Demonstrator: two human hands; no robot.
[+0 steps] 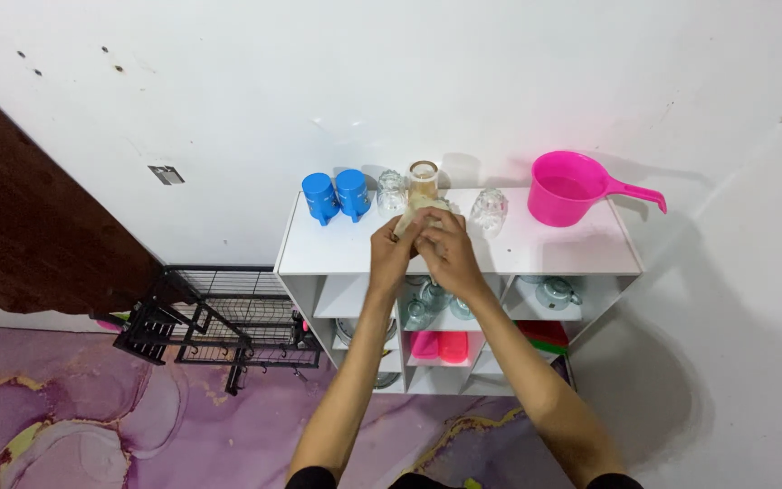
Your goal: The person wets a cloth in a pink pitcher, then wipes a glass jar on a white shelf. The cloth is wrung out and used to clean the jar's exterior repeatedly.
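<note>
Standing against a white wall [409, 81], white shelf [337, 254] over purple marbled floor [92, 417].

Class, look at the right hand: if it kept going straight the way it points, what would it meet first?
The right hand points toward the wall. Beyond the glass cup both hands hold, probably nothing until the white wall, though depth is unclear.

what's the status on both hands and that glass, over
Left hand and right hand together on a pale cloth at the clear glass, above the white shelf top. Grip hidden. Other glasses and blue cups close behind.
</note>
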